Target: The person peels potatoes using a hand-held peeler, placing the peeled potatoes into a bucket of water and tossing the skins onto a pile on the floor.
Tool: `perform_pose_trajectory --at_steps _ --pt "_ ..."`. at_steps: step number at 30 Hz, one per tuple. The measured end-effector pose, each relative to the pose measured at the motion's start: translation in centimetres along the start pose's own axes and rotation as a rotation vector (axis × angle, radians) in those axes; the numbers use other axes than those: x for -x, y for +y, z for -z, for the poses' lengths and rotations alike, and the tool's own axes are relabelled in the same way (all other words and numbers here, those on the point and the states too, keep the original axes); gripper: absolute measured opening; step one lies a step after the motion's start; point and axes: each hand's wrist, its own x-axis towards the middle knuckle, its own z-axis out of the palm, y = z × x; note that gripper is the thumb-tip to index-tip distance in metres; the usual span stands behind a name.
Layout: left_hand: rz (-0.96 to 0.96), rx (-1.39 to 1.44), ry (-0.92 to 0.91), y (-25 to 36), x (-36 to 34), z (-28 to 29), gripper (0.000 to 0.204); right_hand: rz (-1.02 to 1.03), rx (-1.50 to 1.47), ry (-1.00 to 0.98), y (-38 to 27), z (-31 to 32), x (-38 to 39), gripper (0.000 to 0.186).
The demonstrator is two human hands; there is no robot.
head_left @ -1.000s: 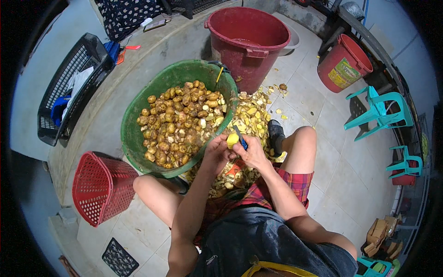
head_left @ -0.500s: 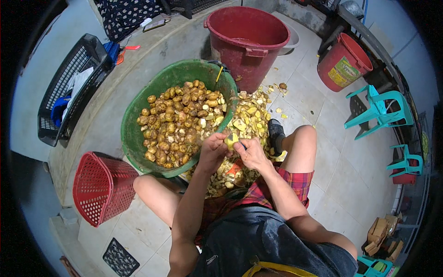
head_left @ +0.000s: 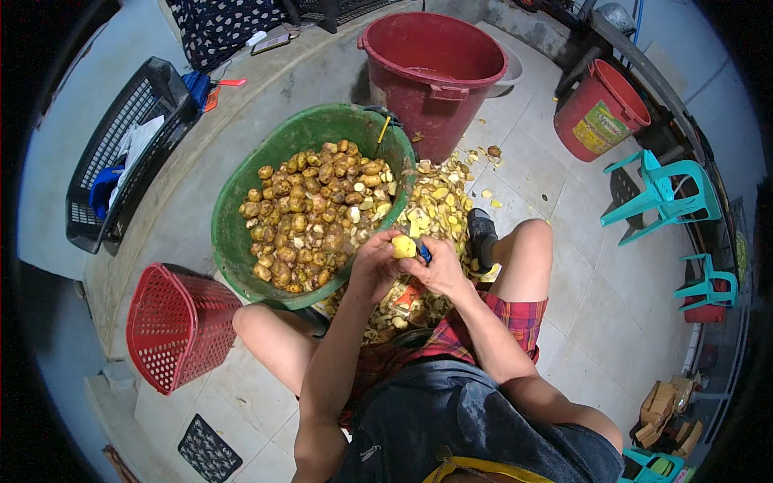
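Between my legs, my left hand (head_left: 375, 262) grips a yellow, peeled-looking potato (head_left: 404, 247), fingers wrapped around its left side. Close beside it, my right hand (head_left: 441, 268) is closed on a small blue-handled peeling tool (head_left: 424, 253). Its working end is at the potato's right side, too small and covered to tell whether it is a peeler or a knife. To the left of my hands stands a big green tub (head_left: 233, 183) holding many brown unpeeled potatoes (head_left: 310, 201). Yellow peelings (head_left: 435, 201) lie heaped on the floor beneath and beyond my hands.
A large dark red bucket (head_left: 419, 121) stands behind the peelings. The red perforated basket (head_left: 181, 330) is at my left, with a black crate (head_left: 121, 161) on the ledge. Farther right are another red bucket (head_left: 600, 113) and turquoise chairs (head_left: 664, 193).
My right hand has turned and drawn slightly back from the potato, showing more of the blue handle. More of the potato's yellow surface now shows. The tub and buckets have stayed put.
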Motion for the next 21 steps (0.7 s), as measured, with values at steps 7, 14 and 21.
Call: perform_pose_trajectory --at_steps 7,14,21 --pt "-0.03 -0.007 -0.07 -0.1 0.1 0.3 0.042 -0.09 0.045 -0.027 0.3 0.1 -0.1 0.049" --pt "-0.013 -0.04 -0.079 0.0 0.0 0.5 0.036 -0.035 0.074 0.001 0.1 0.6 -0.1 0.052" --pt "-0.055 -0.085 -0.042 -0.2 -0.1 1.0 0.037 -0.038 0.121 0.005 0.3 -0.3 0.2 0.049"
